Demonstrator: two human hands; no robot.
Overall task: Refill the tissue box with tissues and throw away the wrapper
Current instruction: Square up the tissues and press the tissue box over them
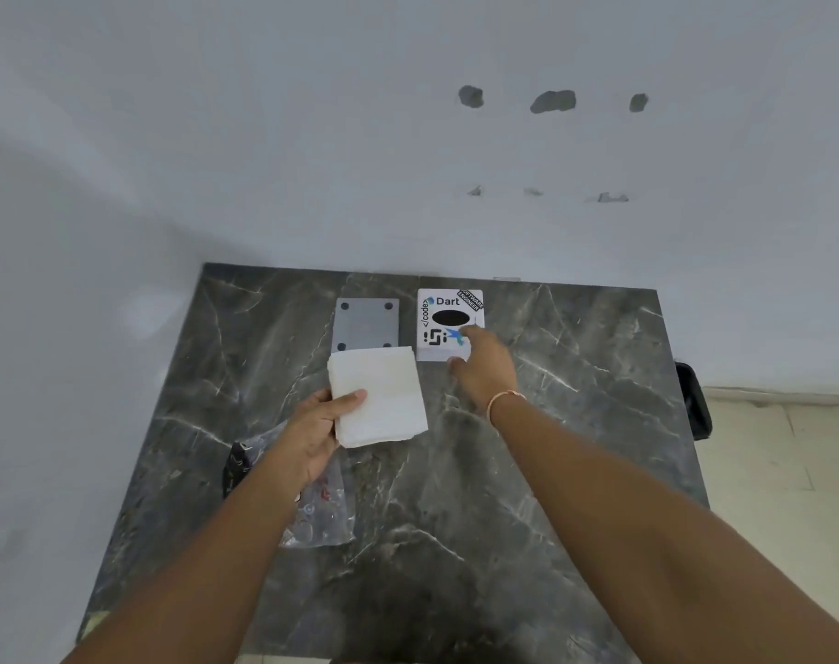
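- Two bare arms reach forward over a dark marbled bench (504, 519) that stands against a pale wall (312, 136); the wall shows three grey patches high up.
- Beside the bench on the right, a black object (693, 400) is partly cut off by the bench edge; what it is cannot be told.
- On the near left of the bench lies a crumpled clear plastic wrapper (322, 519), partly under the left forearm, with a dark strip at its left end.
- The left hand (312, 433) holds a white stack of tissues (379, 397) above the bench, thumb pressed on top, the other fingers hidden beneath the stack.
- At the far middle of the bench sits the white tissue box (448, 323), covered with stickers, its dark oval slot facing up.
- Just left of the box lies a flat grey plate (366, 323) with a dark hole at each corner; the tissues cover its near edge.
- The right hand (482, 369) touches the box at its near right corner, fingers on top and thumb against the front side, closing narrowly on it.
- A thin band (504, 400) circles the right wrist.
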